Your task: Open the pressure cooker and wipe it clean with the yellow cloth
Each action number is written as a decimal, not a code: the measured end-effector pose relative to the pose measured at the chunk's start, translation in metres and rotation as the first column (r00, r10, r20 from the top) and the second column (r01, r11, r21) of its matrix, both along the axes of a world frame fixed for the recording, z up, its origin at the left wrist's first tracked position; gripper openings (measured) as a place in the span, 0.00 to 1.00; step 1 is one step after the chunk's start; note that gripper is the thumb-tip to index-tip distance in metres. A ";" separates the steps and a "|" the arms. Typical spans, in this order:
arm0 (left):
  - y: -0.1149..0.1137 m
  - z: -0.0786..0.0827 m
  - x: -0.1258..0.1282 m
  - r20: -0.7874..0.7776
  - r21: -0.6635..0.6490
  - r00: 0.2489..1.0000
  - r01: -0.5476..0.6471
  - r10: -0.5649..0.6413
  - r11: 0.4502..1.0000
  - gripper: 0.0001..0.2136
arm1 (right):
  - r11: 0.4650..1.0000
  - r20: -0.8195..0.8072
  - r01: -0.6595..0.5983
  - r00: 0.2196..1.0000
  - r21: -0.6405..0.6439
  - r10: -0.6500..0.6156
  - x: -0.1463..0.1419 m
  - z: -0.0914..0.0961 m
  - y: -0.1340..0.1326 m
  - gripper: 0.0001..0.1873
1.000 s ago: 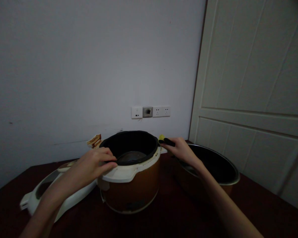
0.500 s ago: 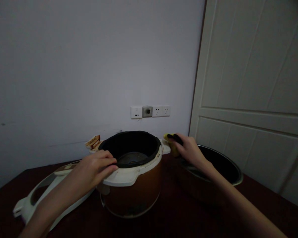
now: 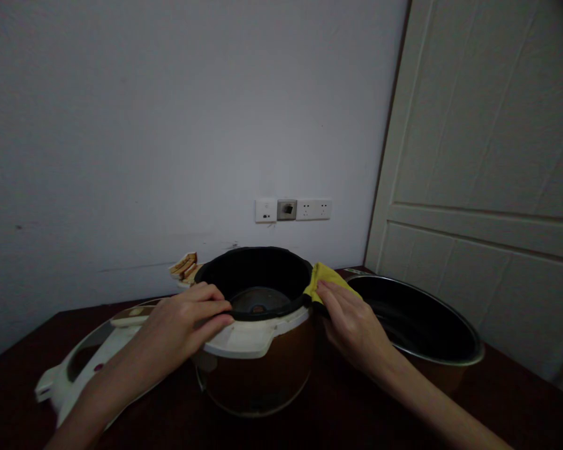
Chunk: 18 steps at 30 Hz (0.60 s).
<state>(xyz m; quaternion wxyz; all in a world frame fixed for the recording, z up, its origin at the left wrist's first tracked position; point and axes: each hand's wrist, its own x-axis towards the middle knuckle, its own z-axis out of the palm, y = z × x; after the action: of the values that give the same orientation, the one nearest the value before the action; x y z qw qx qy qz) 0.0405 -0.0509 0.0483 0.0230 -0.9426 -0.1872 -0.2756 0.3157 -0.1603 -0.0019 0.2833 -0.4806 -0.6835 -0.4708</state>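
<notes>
The yellow cloth (image 3: 327, 274) lies directly at the right hand (image 3: 351, 319), bunched between its fingers and the right side of the cooker (image 3: 263, 372). That contact is the relation that matters: the cloth meets the cooker's black rim (image 3: 265, 314) at its right edge, with the right hand outside the opening and the left hand (image 3: 187, 319) across from it at the front left. The cloth is too crumpled to show a clear long axis; its loose part stands up and slopes away to the right over the fingers. The cooker stands upright on the worktop (image 3: 338, 422), its mouth facing up between the two hands, and the right hand is the nearer to the cloth by far.

The right hand's grip pinches the cloth, fingers pointing up and left, back of the hand uppermost, the forearm slanting in from the lower right. The left hand's grip pinches the rim, fingertips over the black edge and thumb on the outer side above the white handle (image 3: 239, 340), its forearm rising from the lower left across the white lid (image 3: 82, 369). A wide pot (image 3: 443, 375) sits just beyond the right hand, to its right.
</notes>
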 end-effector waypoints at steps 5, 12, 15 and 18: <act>0.000 0.000 -0.001 -0.002 0.005 1.000 -0.002 0.002 1.000 0.12 | 0.998 0.059 0.000 0.998 0.061 -0.004 -0.013 0.004 -0.007 0.18; 0.002 -0.001 0.000 -0.002 0.004 1.000 0.014 -0.014 1.000 0.11 | 1.000 0.065 -0.017 0.998 0.017 0.016 -0.026 -0.001 -0.016 0.19; 0.002 0.000 0.001 0.014 0.006 1.000 0.016 -0.016 1.000 0.11 | 0.997 0.043 -0.070 0.997 0.021 0.069 -0.024 0.002 -0.017 0.19; 0.001 0.000 0.000 0.030 0.013 0.999 0.024 -0.024 1.000 0.11 | 0.989 -0.105 -0.146 0.984 -0.028 0.142 -0.011 0.014 -0.019 0.17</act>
<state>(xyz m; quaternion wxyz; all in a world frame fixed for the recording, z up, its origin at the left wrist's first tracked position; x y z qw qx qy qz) 0.0406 -0.0499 0.0480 0.0230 -0.9403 -0.1744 -0.2913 0.3042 -0.1789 0.0119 0.3427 -0.4586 -0.7092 -0.4113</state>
